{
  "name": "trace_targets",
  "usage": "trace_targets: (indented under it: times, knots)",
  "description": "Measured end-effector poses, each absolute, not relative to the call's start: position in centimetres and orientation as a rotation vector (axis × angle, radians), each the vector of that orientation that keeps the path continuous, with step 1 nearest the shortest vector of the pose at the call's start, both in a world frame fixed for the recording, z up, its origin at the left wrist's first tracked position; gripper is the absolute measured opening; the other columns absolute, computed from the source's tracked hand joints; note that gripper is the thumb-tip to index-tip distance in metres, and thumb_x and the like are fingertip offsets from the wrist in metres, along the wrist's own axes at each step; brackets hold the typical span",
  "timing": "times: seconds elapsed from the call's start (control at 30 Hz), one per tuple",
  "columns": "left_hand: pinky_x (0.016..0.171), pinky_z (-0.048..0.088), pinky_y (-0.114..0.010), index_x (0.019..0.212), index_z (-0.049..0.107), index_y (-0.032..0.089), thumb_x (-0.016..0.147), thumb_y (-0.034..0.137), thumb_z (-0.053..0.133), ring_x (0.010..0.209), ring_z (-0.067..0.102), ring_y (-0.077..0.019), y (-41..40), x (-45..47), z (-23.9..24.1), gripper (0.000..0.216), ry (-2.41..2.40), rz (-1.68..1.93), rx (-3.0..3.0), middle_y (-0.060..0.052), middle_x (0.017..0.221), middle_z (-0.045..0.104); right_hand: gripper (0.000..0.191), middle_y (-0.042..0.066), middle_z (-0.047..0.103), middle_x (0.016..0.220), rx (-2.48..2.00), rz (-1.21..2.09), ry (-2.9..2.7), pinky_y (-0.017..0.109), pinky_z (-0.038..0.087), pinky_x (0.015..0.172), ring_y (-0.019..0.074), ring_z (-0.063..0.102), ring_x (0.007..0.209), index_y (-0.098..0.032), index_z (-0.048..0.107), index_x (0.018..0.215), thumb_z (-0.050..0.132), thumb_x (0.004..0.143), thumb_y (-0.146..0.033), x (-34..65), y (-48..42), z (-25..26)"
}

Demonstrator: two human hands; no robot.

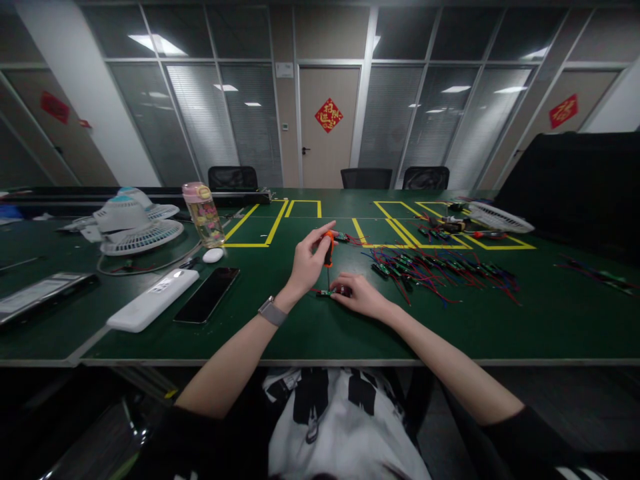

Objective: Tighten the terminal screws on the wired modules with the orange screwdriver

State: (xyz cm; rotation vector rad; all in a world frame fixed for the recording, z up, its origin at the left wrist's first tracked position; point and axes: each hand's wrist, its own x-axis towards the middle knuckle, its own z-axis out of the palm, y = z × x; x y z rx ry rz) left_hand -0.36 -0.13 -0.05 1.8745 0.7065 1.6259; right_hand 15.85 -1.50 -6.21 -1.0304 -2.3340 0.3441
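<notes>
Upright in my left hand (309, 262) is a screwdriver (329, 250) with an orange and black handle. Its thin shaft points down to a small green circuit board (324, 293) on the table. The fingers of my right hand (361, 293) are closed on the right end of that board, pressing it against the tabletop, and they partly cover it. Just beyond the screwdriver lies another small board (343, 237) with red and blue wires. To the right of my hands spreads a pile of wired circuit boards (407, 267).
The green table (300, 333) carries yellow tape outlines. On the left are a black phone (207, 295), a white power bank (154, 300), a round white case (213, 255), a pink-lidded bottle (204, 217) and white fans (135, 227). A fan grille (500, 217) lies at the right.
</notes>
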Motion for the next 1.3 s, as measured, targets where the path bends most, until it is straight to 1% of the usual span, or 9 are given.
trace_targets:
  times: [0.17, 0.3, 0.4, 0.53, 0.67, 0.87, 1.0, 1.1, 1.3]
  knots:
    - [0.080, 0.047, -0.025, 0.109, 0.067, 0.023, 0.082, 0.029, 0.063, 0.086, 0.056, -0.0131, -0.17, -0.37, -0.15, 0.028, 0.832, 1.759, 1.988, -0.004, 0.097, 0.057, 0.011, 0.004, 0.060, 0.078, -1.012, 0.300, -2.339, 0.025, 0.042, 0.065, 0.0143, 0.056, 0.071, -0.015, 0.067, 0.091, 0.063, 0.081, -0.018, 15.86, -1.50, -6.17]
    - [0.089, 0.045, -0.028, 0.116, 0.063, 0.024, 0.091, 0.025, 0.047, 0.099, 0.058, -0.0145, -0.09, -0.51, -0.09, 0.030, 0.737, 1.682, 1.961, -0.006, 0.113, 0.057, 0.009, 0.004, 0.060, 0.076, -0.993, 0.251, -2.359, 0.027, 0.042, 0.068, 0.0160, 0.055, 0.074, -0.015, 0.068, 0.089, 0.064, 0.080, -0.017, 15.82, -1.36, -6.18]
    - [0.092, 0.045, -0.031, 0.123, 0.058, 0.023, 0.093, 0.021, 0.040, 0.098, 0.061, -0.0147, -0.01, -0.44, -0.15, 0.035, 0.657, 1.620, 1.889, -0.006, 0.116, 0.061, 0.009, 0.004, 0.061, 0.077, -0.988, 0.241, -2.361, 0.027, 0.042, 0.069, 0.0163, 0.055, 0.075, -0.015, 0.067, 0.089, 0.064, 0.081, -0.017, 15.79, -1.28, -6.24]
    - [0.084, 0.048, -0.028, 0.117, 0.061, 0.021, 0.089, 0.025, 0.052, 0.091, 0.061, -0.0147, -0.08, -0.24, -0.22, 0.030, 0.732, 1.672, 1.922, -0.006, 0.104, 0.063, 0.009, 0.004, 0.061, 0.077, -0.991, 0.252, -2.354, 0.027, 0.042, 0.069, 0.0164, 0.055, 0.075, -0.016, 0.067, 0.089, 0.064, 0.081, -0.017, 15.80, -1.32, -6.25]
    - [0.084, 0.047, -0.026, 0.107, 0.067, 0.022, 0.083, 0.028, 0.061, 0.094, 0.056, -0.0146, -0.16, -0.28, -0.13, 0.025, 0.862, 1.772, 2.023, -0.005, 0.103, 0.056, 0.009, 0.004, 0.061, 0.077, -0.998, 0.265, -2.348, 0.027, 0.042, 0.068, 0.0162, 0.055, 0.075, -0.016, 0.067, 0.089, 0.064, 0.080, -0.017, 15.81, -1.41, -6.17]
    - [0.092, 0.044, -0.029, 0.119, 0.060, 0.023, 0.093, 0.020, 0.041, 0.105, 0.056, -0.0146, -0.16, -0.40, -0.04, 0.033, 0.742, 1.674, 1.974, -0.005, 0.113, 0.060, 0.009, 0.004, 0.061, 0.078, -0.997, 0.282, -2.347, 0.026, 0.043, 0.067, 0.0155, 0.055, 0.074, -0.015, 0.068, 0.088, 0.063, 0.080, -0.017, 15.84, -1.41, -6.19]
    - [0.081, 0.048, -0.026, 0.113, 0.063, 0.021, 0.090, 0.024, 0.051, 0.090, 0.059, -0.0138, -0.33, -0.32, -0.01, 0.027, 0.764, 1.723, 1.961, -0.005, 0.100, 0.062, 0.010, 0.004, 0.061, 0.078, -0.989, 0.272, -2.345, 0.026, 0.043, 0.067, 0.0154, 0.055, 0.074, -0.016, 0.068, 0.089, 0.063, 0.080, -0.017, 15.89, -1.33, -6.31]
    - [0.081, 0.047, -0.025, 0.106, 0.067, 0.021, 0.084, 0.027, 0.059, 0.091, 0.057, -0.0142, -0.44, -0.34, 0.09, 0.023, 0.829, 1.756, 2.015, -0.005, 0.098, 0.059, 0.009, 0.004, 0.061, 0.078, -0.980, 0.279, -2.341, 0.025, 0.042, 0.066, 0.0149, 0.055, 0.073, -0.016, 0.068, 0.088, 0.063, 0.080, -0.016, 15.87, -1.34, -6.29]
    - [0.086, 0.047, -0.027, 0.121, 0.059, 0.024, 0.093, 0.024, 0.042, 0.099, 0.060, -0.0143, -0.41, -0.31, 0.08, 0.032, 0.717, 1.620, 1.948, -0.006, 0.115, 0.060, 0.010, 0.004, 0.060, 0.077, -1.005, 0.297, -2.345, 0.025, 0.042, 0.065, 0.0145, 0.055, 0.071, -0.015, 0.068, 0.088, 0.063, 0.080, -0.016, 15.77, -1.45, -6.08]
